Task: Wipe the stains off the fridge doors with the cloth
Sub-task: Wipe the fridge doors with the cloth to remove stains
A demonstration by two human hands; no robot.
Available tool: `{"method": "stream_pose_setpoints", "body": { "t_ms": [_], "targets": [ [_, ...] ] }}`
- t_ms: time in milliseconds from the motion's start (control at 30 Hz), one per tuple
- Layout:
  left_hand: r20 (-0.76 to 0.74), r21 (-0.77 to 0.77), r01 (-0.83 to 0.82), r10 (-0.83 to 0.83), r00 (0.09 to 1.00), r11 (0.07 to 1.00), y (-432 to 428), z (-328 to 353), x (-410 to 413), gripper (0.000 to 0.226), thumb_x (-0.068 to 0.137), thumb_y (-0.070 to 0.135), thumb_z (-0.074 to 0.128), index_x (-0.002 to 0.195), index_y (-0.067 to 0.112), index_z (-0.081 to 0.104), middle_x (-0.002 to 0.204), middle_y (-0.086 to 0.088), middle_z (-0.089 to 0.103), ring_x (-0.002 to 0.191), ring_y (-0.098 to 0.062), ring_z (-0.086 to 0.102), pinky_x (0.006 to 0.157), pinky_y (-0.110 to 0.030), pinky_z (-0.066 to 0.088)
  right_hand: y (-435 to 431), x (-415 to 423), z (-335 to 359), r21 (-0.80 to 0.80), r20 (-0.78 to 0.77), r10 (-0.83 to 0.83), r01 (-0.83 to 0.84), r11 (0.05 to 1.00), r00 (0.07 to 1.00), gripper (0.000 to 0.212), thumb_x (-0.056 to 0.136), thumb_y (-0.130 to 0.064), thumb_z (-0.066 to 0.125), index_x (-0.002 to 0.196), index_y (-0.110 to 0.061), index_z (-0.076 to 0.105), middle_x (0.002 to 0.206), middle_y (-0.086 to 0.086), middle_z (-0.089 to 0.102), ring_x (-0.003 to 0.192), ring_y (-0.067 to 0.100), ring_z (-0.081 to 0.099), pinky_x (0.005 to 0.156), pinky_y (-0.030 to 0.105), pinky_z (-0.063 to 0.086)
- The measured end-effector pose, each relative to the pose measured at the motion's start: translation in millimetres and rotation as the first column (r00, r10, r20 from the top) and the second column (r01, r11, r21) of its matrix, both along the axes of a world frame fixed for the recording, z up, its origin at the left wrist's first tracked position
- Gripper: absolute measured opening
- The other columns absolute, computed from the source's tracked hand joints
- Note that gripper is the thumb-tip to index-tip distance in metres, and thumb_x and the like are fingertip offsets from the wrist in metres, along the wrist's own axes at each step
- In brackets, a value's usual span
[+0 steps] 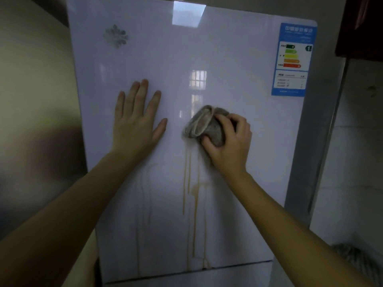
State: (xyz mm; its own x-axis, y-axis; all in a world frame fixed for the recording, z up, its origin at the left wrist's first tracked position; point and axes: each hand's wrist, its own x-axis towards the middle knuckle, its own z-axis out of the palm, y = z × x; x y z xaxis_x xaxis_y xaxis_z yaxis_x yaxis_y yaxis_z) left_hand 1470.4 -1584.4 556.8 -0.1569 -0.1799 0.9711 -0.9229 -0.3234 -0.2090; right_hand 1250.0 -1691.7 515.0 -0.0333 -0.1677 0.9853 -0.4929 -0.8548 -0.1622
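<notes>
Upper fridge door (pixel 228 48), white and glossy, seen from the head view. The left hand (pixel 136 123) lies flat against the door at 9 o'clock of centre, its fingers straight and spread wide, holding nothing. The right hand (pixel 231 141), just past centre toward 3 o'clock, has its fingers curled round a bunched grey cloth (pixel 204 126) and presses it to the door. The two hands are near each other but apart. Yellowish stains (pixel 195 188) start at the cloth's lower edge and run in thin streaks toward 6 o'clock, down to the seam above the lower door (pixel 228 278). Fainter streaks lie below the left wrist. A blue energy label (pixel 293 59) sits at 2 o'clock and a pale snowflake emblem (pixel 116 36) at 11 o'clock.
</notes>
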Motion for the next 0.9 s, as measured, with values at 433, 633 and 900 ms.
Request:
{"method": "stream_pose_setpoints", "body": {
  "t_ms": [433, 633, 900],
  "targets": [
    [0.014, -0.021, -0.015, 0.016, 1.0, 1.0, -4, -3, 7, 0.063, 0.103, 0.051, 0.038, 0.155, 0.017, 0.035, 0.164, -0.015, 0.027, 0.153, -0.032, 0.025, 0.124, -0.052, 0.021, -12, -24, -22, 0.019, 0.013, 0.014, -0.014, 1.0, 1.0, 0.06, 0.074, -0.036, 0.083, 0.129, -0.015, 0.068, 0.127, 0.012, 0.055, 0.116, 0.029, 0.052, 0.099, 0.044, 0.045],
    [-0.017, -0.007, -0.006, 0.006, 1.0, 1.0, -5, -4, 2, 0.064, 0.102, 0.049, 0.038, 0.156, 0.015, 0.032, 0.165, -0.016, 0.024, 0.154, -0.033, 0.021, 0.124, -0.054, 0.019, 0, -21, -74, -0.047, -0.25, -0.003, -0.009, 0.999, 0.968, 0.062, 0.077, -0.046, 0.075, 0.13, -0.015, 0.067, 0.129, 0.011, 0.052, 0.116, 0.03, 0.051, 0.095, 0.041, 0.042],
    [-0.072, 0.051, 0.023, -0.019, 0.997, 0.998, 0, -3, -6, 0.064, 0.1, 0.045, 0.04, 0.156, 0.013, 0.031, 0.166, -0.017, 0.02, 0.155, -0.034, 0.017, 0.125, -0.055, 0.015, -12, -61, -109, 0.259, 0.145, -0.011, -0.027, 0.966, 0.989, 0.064, 0.08, -0.034, 0.082, 0.136, -0.013, 0.059, 0.131, 0.007, 0.046, 0.122, 0.028, 0.048, 0.105, 0.049, 0.047]
  ]
}}
